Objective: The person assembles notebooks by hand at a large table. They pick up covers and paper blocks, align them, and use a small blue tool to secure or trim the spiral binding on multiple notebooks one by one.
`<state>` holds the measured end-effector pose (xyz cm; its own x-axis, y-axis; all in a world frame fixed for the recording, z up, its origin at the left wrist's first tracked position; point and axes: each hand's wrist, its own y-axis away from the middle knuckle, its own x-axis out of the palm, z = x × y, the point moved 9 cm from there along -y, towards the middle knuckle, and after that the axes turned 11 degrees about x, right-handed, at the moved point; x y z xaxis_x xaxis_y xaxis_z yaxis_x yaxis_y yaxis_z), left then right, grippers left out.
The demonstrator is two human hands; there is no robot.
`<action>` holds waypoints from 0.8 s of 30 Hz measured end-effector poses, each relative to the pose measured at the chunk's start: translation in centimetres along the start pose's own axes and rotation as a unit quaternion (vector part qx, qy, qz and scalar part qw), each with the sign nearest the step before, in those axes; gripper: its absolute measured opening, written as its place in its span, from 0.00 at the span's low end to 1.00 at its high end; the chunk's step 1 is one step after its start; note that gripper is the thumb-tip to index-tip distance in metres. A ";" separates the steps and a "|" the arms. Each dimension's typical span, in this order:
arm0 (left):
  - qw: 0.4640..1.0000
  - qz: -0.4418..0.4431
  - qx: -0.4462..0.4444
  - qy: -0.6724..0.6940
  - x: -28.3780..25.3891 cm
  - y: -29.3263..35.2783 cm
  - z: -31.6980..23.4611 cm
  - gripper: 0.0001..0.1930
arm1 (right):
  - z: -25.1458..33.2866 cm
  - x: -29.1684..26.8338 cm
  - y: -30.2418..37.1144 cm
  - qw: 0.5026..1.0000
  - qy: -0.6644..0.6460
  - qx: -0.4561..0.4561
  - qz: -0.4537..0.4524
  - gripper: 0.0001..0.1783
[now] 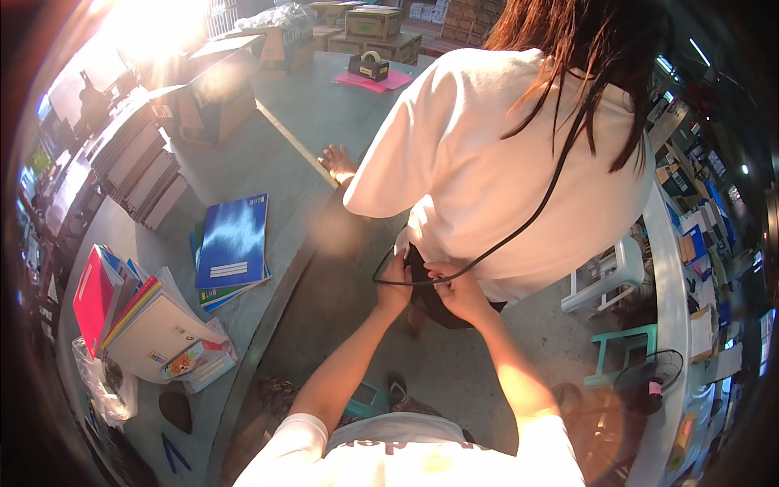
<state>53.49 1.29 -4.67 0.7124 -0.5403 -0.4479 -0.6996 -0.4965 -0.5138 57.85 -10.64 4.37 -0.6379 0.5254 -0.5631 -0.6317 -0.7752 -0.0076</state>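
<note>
The black cable (531, 221) runs down the back of a co-worker (519, 154) in a white top and bends into a loop at the waist. Your left hand (395, 286) is at the loop's left side, its fingers raised by a dark item (419, 266) just beyond the cable; your right hand (461, 294) is at the cable's lower run, fingertips close together. Whether either hand is clamped on anything, you can't tell. The step in hand looks like handling the cable and dark item at the waist; the next move calls for both hands working without tugging the cable. Left of the cable are the table (296, 101) and blue notebook (234, 239); right, a white stool (613, 274).
</note>
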 end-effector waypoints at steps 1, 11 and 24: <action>0.999 0.006 -0.001 -0.036 -0.4 0.2 0.4 0.13 | -0.1 -0.3 -0.2 1.000 0.011 0.020 -0.008 0.18; 0.993 0.047 0.060 -0.090 -1.9 4.9 -3.6 0.07 | -0.4 -2.0 0.3 0.988 0.132 0.022 -0.071 0.07; 0.972 0.234 0.035 -0.013 3.1 13.2 -9.4 0.09 | -0.4 2.5 1.9 0.893 0.430 0.123 0.054 0.24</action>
<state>45.93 -13.37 -5.95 0.3196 -0.6780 -0.6620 -0.9422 -0.1534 -0.2977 55.23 -11.00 2.58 -0.1933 -0.0947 -0.9766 -0.7316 -0.6493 0.2078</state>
